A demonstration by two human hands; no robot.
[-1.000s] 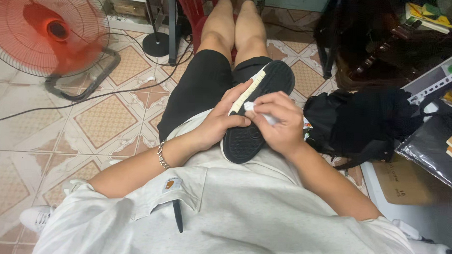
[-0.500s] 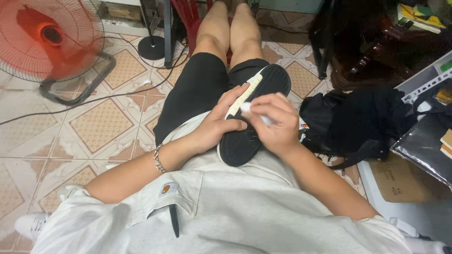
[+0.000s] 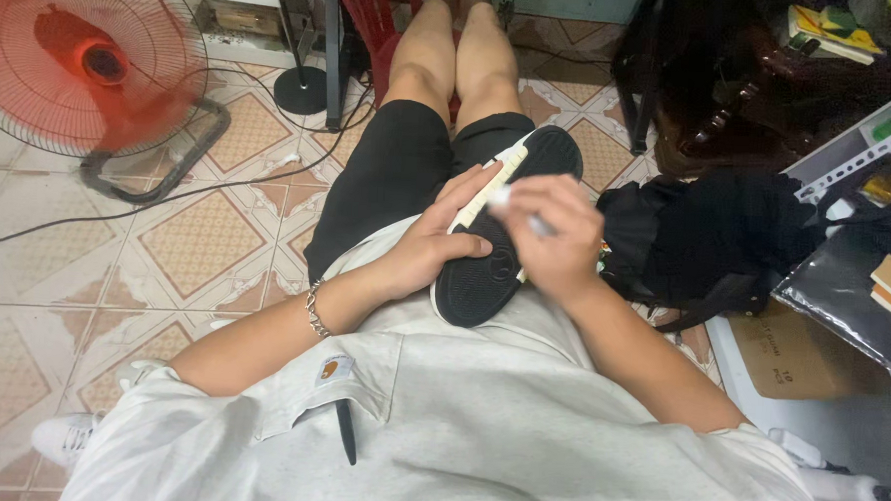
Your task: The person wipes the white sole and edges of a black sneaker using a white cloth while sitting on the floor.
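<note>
A seated person holds a black shoe (image 3: 484,272) sole-up on the lap, its toe pointing away from the body. The left hand (image 3: 436,242) is wrapped around the shoe's near left side, fingers curled over the cream-coloured sole edge (image 3: 489,188) and thumb lying across the black tread, so the shoe is clamped between them. The right hand (image 3: 557,235) hovers just over the shoe's right side, its fingers pinched together on a small white object (image 3: 502,196) that touches the cream edge; the object is blurred, and what it is cannot be told. A metal bracelet (image 3: 314,309) sits on the left wrist.

Far to the left of the left hand, on the tiled floor (image 3: 199,242), stands an orange fan (image 3: 82,65) with a dark cable trailing from it. Just right of the right hand lies a black bag (image 3: 708,235), and beyond that a shelf edge and a cardboard box (image 3: 792,356). Near the person's left elbow, a white sneaker (image 3: 64,437) rests on the floor.
</note>
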